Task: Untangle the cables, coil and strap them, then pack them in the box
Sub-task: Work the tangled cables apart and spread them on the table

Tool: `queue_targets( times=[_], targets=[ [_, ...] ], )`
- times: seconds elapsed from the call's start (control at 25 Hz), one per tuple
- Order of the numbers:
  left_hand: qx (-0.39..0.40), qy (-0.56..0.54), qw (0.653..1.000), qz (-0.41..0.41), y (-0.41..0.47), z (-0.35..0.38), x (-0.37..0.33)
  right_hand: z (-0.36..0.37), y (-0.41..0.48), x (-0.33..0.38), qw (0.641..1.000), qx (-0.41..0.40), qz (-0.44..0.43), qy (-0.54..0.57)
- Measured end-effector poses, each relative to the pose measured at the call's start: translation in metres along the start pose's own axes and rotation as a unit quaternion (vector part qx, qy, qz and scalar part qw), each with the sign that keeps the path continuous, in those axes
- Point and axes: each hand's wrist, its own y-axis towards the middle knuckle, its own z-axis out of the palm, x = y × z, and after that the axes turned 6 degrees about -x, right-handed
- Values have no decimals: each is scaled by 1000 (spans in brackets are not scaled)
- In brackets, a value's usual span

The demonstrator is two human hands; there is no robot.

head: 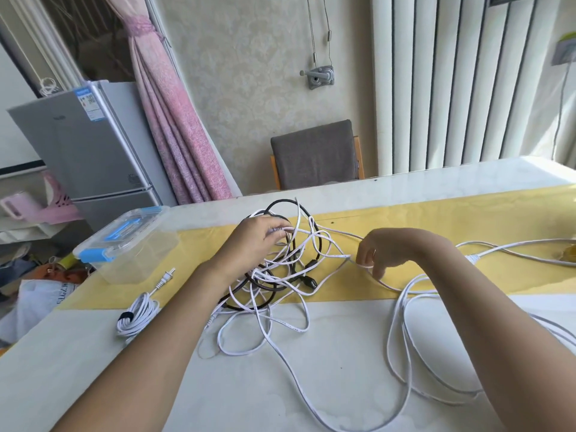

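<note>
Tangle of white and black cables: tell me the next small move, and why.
Probably draw the thin white cable pinched in the right hand rightward, out of the tangle of white and black cables, while the left hand grips the knot's strands. That strand runs into loops that look loose.

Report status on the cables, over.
Left hand grips the tangle; right hand pinches white cable. Black cable knotted in. One strapped coil beside lidded box.

Both forearms extended. Left hand (255, 241), fingers curled round cable tangle (290, 263); right hand (382, 251) pinches white cable (389, 286), wrist flexed.
</note>
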Motion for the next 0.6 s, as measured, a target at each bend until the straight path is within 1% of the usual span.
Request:
queue_targets(
  times=[0.04,0.08,0.16,0.2,0.24,0.28,0.32,0.36,0.4,0.48,0.6],
  targets=[
    [13,-2,1000,-10,3,-4,-4,2,-1,2,1000,27,-5,-6],
    [23,-2,1000,-16,7,-8,-7,5,-2,4,999,30,-8,-8],
    [26,8,999,-21,15,-15,-12,8,-2,11,999,5,-31,2],
    [24,8,999,-24,19,-17,-13,7,-4,14,998,-1,-47,41],
    [21,10,999,-27,23,-19,-13,5,-6,15,991,-4,-64,117],
    [19,15,999,-29,26,-19,-12,1,-9,14,973,-3,-84,214],
    [16,17,999,-39,27,-18,-11,-5,-14,12,948,-5,-102,301],
    [12,9,998,-53,28,-16,-9,-12,-19,9,925,-11,-120,361],
    [3,-10,998,-67,28,-15,-8,-19,-24,6,908,-20,-139,395],
    [-28,-46,995,-84,27,-10,-6,-33,-35,6,889,-34,-181,420],
    [-64,-60,994,-69,24,1,-15,-45,-45,6,853,-77,-221,465]
  ],
)
